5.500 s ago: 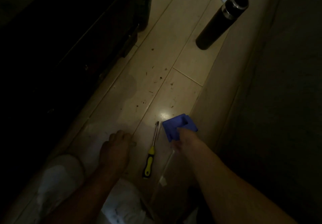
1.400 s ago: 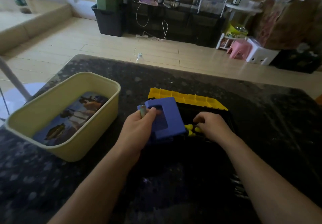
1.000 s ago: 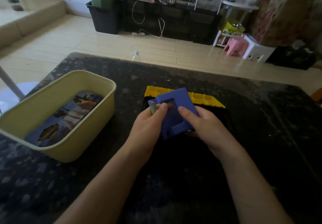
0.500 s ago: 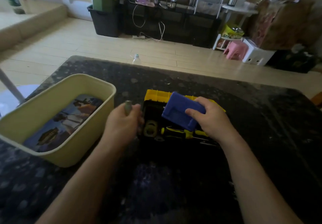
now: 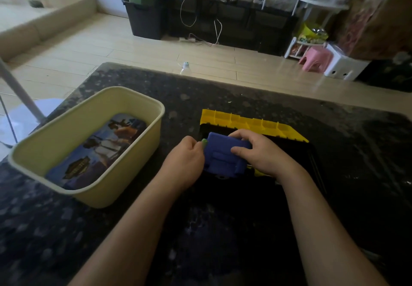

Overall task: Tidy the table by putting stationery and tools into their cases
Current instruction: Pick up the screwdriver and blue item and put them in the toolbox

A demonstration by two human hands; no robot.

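On the dark table point(image 5: 133, 230), at the left, stands a cream tub point(image 5: 55, 149) with a picture tin point(image 5: 100, 149) lying flat inside. Right of it the left hand point(image 5: 185, 161) is curled and pinches a small green piece point(image 5: 204, 142), touching the blue block point(image 5: 223, 155). The right hand point(image 5: 260, 152) grips this block from above, over the open black case point(image 5: 296, 149) with yellow lid point(image 5: 252, 123), hiding most of the inside. A pink stool point(image 5: 316, 57) stands far right on the floor

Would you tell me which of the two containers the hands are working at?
The black, yellow-lidded toolbox: there the right hand holds a blue block, the left hand a green item. The cream tub sits apart.
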